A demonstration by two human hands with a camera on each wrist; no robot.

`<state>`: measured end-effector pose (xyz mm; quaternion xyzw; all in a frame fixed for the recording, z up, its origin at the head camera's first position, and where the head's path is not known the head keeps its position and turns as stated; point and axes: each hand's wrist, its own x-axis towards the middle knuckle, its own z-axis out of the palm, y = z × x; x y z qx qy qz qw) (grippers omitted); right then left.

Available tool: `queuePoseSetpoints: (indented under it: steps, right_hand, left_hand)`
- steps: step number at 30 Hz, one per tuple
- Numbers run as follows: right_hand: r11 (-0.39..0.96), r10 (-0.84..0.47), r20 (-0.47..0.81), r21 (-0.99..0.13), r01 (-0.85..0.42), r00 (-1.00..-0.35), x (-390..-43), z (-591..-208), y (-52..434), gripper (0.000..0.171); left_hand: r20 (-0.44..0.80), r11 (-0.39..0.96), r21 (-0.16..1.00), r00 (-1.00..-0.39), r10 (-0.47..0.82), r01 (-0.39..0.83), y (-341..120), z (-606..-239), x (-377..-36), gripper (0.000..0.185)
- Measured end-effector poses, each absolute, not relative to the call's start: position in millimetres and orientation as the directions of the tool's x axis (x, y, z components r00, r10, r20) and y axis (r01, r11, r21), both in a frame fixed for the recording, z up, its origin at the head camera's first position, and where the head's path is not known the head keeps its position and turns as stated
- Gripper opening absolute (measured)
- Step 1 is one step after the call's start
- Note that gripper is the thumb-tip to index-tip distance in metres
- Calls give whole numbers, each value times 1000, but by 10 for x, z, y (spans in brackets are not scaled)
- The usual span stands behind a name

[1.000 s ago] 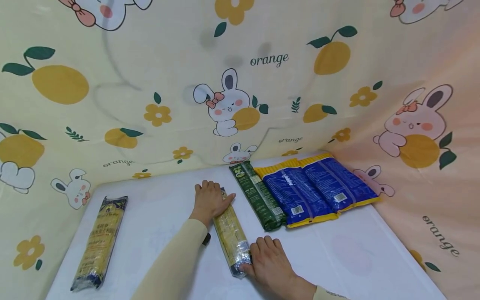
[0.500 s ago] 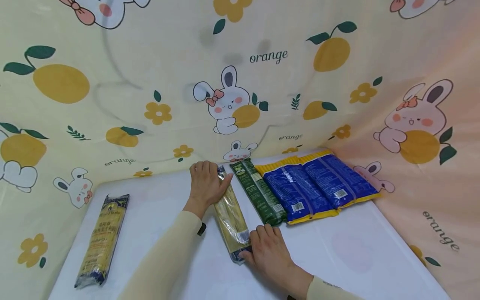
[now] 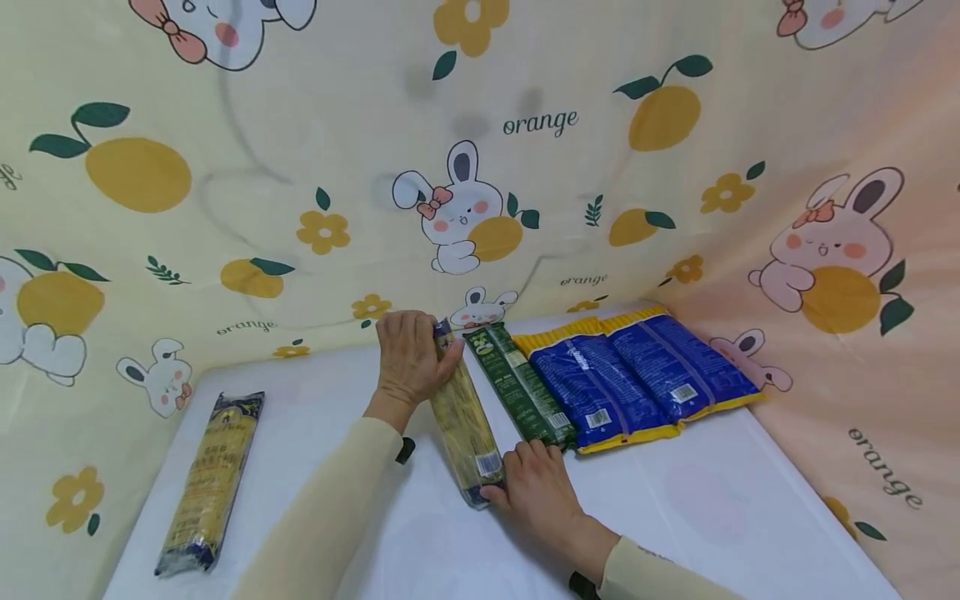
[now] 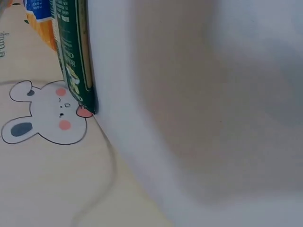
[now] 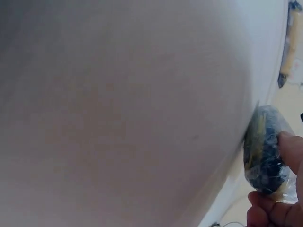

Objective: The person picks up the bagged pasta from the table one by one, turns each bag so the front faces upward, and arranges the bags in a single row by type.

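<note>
A yellow, clear-wrapped spaghetti pack with dark ends lies slantwise between both hands in the head view. My left hand grips its far end, thumb on the right side. At the near end my right hand holds the pack, its thumb beside the barcode. The right wrist view shows the dark wrapped end of the spaghetti pack between thumb and fingers. Just right of it lies a green pack, also seen in the left wrist view. Whether the held pack touches the table cannot be told.
Two blue packs with yellow edges, a left one and a right one, lie beside the green pack. Another spaghetti pack lies at the left of the white table. A patterned cloth hangs behind the table.
Both hands have moved the spaghetti pack away from the person, towards the back edge and up alongside the green pack. Its barcode has come into clearer view. The other packs have stayed put.
</note>
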<state>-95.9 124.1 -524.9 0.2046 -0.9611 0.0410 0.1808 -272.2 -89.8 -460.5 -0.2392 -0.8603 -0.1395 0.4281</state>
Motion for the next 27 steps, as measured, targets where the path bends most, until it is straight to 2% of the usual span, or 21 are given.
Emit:
queuePoseSetpoints:
  steps: [3,7,11,16,20,22,27]
  right_hand:
    - [913,-352,313,-94,-397,-882,-921,-5243,1216,49]
    - [905,-330,345,-149,-398,-879,-919,-5235,1231,44]
    - [917,-301,413,-123,-380,-859,-978,-5197,1308,44]
    - [946,-266,471,-39,-321,-841,-1061,-5144,1387,44]
    - [941,-309,510,42,-336,-803,-1043,-5148,1344,46]
    - [929,-347,514,73,-363,-784,-1017,-5156,1299,48]
    - [905,-394,518,77,-418,-759,-985,-5129,1253,54]
  left_hand:
    - [796,850,31,-528,297,526,-863,-4615,-2673,62]
    - [786,854,56,-550,282,517,-792,-4557,-2606,56]
    - [738,873,130,-634,231,470,-707,-4403,-2526,51]
    - [691,908,181,-706,156,378,-605,-4187,-2433,60]
    - [671,931,171,-730,129,322,-552,-4103,-2395,64]
    - [661,936,159,-738,137,316,-555,-4090,-2388,59]
    - [612,900,178,-761,216,398,-649,-4071,-2396,41]
